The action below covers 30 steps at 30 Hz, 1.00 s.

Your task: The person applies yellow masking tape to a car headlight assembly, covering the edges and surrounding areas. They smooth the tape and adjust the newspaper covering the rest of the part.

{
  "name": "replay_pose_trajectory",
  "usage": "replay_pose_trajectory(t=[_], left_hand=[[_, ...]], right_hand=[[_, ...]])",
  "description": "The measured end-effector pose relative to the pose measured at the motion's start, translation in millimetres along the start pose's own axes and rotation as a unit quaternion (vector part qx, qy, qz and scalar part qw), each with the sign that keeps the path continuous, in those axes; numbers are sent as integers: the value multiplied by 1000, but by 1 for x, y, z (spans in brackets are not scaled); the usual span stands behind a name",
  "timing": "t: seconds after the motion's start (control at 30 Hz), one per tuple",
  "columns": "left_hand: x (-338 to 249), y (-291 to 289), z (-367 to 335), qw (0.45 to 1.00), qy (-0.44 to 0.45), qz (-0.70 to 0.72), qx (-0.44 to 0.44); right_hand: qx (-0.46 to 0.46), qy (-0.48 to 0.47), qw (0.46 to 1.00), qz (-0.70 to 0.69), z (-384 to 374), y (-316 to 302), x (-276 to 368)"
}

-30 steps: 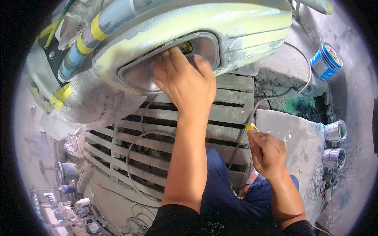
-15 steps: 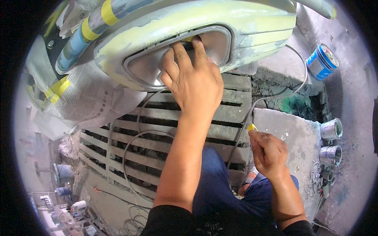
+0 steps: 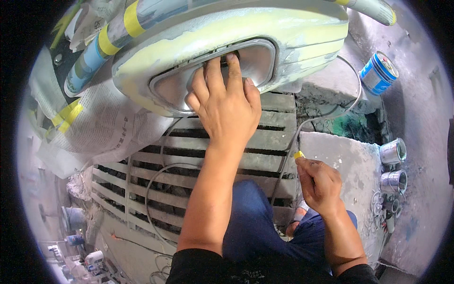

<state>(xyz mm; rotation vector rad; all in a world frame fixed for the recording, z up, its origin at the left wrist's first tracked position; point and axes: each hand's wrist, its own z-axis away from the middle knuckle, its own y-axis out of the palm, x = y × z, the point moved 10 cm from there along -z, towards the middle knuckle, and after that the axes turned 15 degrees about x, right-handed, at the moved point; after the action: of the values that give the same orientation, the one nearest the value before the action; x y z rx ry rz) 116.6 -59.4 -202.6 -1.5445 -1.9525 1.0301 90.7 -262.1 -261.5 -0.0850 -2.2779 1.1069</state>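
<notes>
My left hand [image 3: 227, 106] reaches up to a curved panel [image 3: 307, 35] patched in pale yellow and grey. Its index and middle fingers stretch into the dark slot near the upper edge of a shiny silver recess [image 3: 260, 59]. The other fingers lie apart over that recess, and I see nothing held in this hand; the fingertips are partly hidden. Lower and to the right, my right hand [image 3: 321, 182] is closed, pinching a small yellow piece [image 3: 298, 154], which looks like a strip of tape, between thumb and fingers.
Paper-wrapped tubes [image 3: 113, 38] with yellow tape and a newspaper sheet [image 3: 111, 132] hang at upper left. Below is a slatted grate [image 3: 265, 137] crossed by a grey cable [image 3: 328, 116]. A blue can [image 3: 378, 73] and metal tins [image 3: 393, 151] stand right, beside a concrete slab [image 3: 354, 165].
A bit of yellow seen at my left fingertips no longer shows. Those fingers have straightened slightly and the thumb stands farther out. My right hand keeps its pinch. The view has shifted slightly.
</notes>
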Motion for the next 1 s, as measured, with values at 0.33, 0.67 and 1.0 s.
replay_pose_trajectory(t=[0.33, 0.67, 1.0], left_hand=[[-7, 3, 4, 999, 37, -20, 30], [-9, 5, 7, 996, 58, -30, 63], [-4, -7, 60, 892, 127, 416, 125]], right_hand=[[-9, 7, 1000, -5, -1, -1, 1], [38, 131, 987, -88, 6, 13, -25], [63, 117, 968, -215, -1, 16, -23]])
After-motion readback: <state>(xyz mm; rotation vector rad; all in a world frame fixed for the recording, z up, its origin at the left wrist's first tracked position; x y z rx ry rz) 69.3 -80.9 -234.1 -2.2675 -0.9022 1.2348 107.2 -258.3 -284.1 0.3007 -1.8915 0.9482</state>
